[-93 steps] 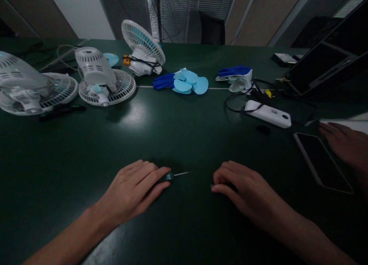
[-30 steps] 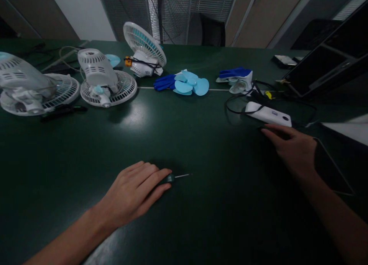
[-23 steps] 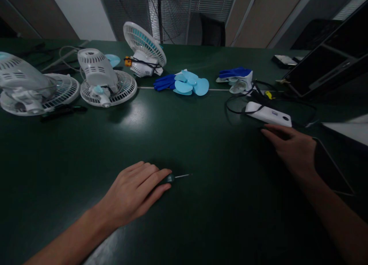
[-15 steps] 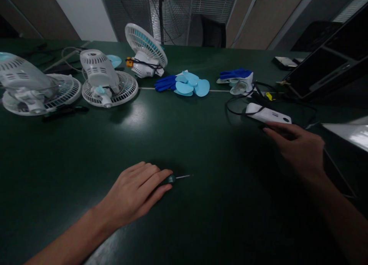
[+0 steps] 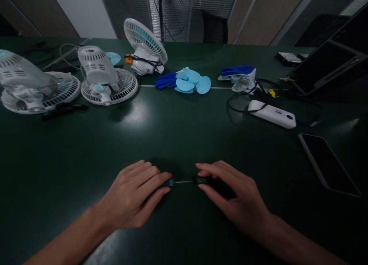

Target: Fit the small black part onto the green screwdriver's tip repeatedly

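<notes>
My left hand [image 5: 140, 194] is closed round the dark handle of a screwdriver [image 5: 183, 182], whose thin metal shaft points right, low over the green table [image 5: 184, 138]. Opposite it, my right hand [image 5: 232, 192] pinches a small dark block with green on it [image 5: 201, 179] between thumb and fingers. The shaft's tip meets the block's left side; whether it goes inside I cannot tell. Most of the screwdriver handle is hidden under my left fingers.
Two white fans [image 5: 115, 90] [image 5: 37, 92] lie face down at the left; a third [image 5: 146, 46] tilts behind them. Blue fan blades [image 5: 193, 81] and gloves [image 5: 240, 75] lie at the back. To the right are a white device with a cord [image 5: 273, 113] and a phone [image 5: 329, 163].
My right hand has come from beside the white device at the right to the screwdriver's tip, bringing the small dark block. The left hand has stayed in place with the screwdriver.
</notes>
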A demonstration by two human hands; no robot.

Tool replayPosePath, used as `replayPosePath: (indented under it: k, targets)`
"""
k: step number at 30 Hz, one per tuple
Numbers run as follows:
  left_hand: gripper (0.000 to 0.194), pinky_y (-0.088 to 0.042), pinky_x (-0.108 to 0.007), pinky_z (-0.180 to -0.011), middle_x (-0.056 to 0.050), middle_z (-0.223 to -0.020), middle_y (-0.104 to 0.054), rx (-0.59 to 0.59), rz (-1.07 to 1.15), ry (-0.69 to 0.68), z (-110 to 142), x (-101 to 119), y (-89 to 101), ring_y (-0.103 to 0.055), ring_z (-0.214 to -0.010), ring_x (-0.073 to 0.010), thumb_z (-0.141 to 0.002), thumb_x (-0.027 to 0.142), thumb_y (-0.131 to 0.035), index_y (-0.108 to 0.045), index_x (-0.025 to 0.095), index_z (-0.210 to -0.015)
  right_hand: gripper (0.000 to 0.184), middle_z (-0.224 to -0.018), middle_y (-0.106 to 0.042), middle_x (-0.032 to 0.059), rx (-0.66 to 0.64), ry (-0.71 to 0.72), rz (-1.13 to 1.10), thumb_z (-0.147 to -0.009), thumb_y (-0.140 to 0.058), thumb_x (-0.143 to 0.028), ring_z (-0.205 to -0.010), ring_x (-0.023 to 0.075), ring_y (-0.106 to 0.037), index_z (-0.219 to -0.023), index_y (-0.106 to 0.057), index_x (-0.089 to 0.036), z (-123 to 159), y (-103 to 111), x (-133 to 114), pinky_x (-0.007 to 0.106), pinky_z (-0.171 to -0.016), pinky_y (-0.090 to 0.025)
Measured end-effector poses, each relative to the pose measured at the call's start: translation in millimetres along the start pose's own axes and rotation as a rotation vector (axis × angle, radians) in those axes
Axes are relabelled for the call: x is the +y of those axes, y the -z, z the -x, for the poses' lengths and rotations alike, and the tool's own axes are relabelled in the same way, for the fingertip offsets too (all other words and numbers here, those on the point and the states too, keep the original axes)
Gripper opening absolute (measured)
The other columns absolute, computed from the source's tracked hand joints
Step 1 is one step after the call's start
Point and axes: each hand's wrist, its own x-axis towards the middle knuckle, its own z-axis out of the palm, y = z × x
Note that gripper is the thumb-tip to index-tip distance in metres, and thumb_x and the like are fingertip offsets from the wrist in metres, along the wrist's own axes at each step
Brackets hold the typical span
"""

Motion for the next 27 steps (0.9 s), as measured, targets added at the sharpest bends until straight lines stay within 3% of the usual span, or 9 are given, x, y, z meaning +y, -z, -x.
replayPosePath:
  k: [5, 11, 23, 27]
  targets:
    - [0.023, -0.041, -0.034, -0.065, -0.006, -0.085, -0.064, 0.006, 0.006, -0.015, 0.8, -0.2, -0.9, -0.054, -0.072, -0.0175, -0.093, 0.015, -0.056, -0.065, 0.014, -0.115, 0.053, -0.107, -0.07, 0.0006, -0.093, 0.022, -0.018, -0.091, -0.064, -0.015, -0.097, 0.0171, -0.065, -0.14, -0.05, -0.031, 0.7, -9.9, 4.8, 0.035, -0.084, -0.057]
    - [0.021, -0.045, -0.037, -0.074, -0.006, -0.087, -0.066, -0.02, -0.044, -0.004, 2.7, 0.9, -1.9, -0.059, -0.078, -0.0197, -0.095, 0.019, -0.055, -0.066, 0.016, -0.111, 0.052, -0.107, -0.069, 0.0019, -0.118, 0.001, -0.024, -0.092, -0.062, -0.017, -0.097, 0.0183, -0.064, -0.14, -0.05, -0.031, -0.2, -8.5, 4.9, 0.036, -0.084, -0.055]
    - [0.023, -0.048, -0.036, -0.071, -0.006, -0.091, -0.066, -0.074, -0.037, -0.03, -2.6, 1.2, -3.9, -0.061, -0.078, -0.0195, -0.098, 0.021, -0.053, -0.062, 0.015, -0.119, 0.048, -0.107, -0.069, 0.0027, -0.125, -0.004, -0.009, -0.093, -0.061, -0.016, -0.097, 0.0186, -0.064, -0.138, -0.051, -0.029, -1.8, -9.8, 3.4, 0.037, -0.084, -0.055]
    - [0.027, -0.05, -0.03, -0.071, -0.006, -0.096, -0.066, -0.014, 0.002, 0.022, -1.3, -2.8, -2.8, -0.061, -0.08, -0.0164, -0.101, 0.023, -0.05, -0.058, 0.014, -0.126, 0.051, -0.108, -0.069, 0.0034, -0.126, -0.011, -0.003, -0.092, -0.061, -0.016, -0.097, 0.0197, -0.065, -0.14, -0.05, -0.029, -1.2, -11.3, 5.0, 0.039, -0.085, -0.055]
